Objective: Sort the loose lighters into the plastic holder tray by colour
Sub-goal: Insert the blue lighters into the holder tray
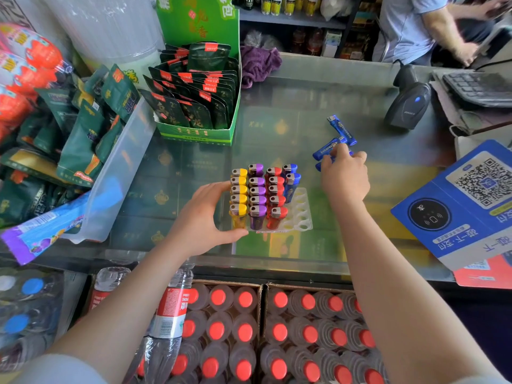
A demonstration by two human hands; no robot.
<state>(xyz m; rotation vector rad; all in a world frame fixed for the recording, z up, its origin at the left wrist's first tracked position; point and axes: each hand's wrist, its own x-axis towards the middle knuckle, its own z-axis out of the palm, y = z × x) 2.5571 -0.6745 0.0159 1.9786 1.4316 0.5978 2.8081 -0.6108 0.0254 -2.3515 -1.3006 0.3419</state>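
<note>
On the glass desk (291, 128) I see a barcode scanner (409, 105) behind the loose blue lighters (336, 139) and a green snack box (202, 92) behind the tray. My left hand (206, 217) cups the holder tray (300, 214), thumb and fingers spread against its left edge; my right hand (345, 176) pinches one loose blue lighter. The tray holds yellow, purple and red rows plus two blue lighters, with empty slots at right.
</note>
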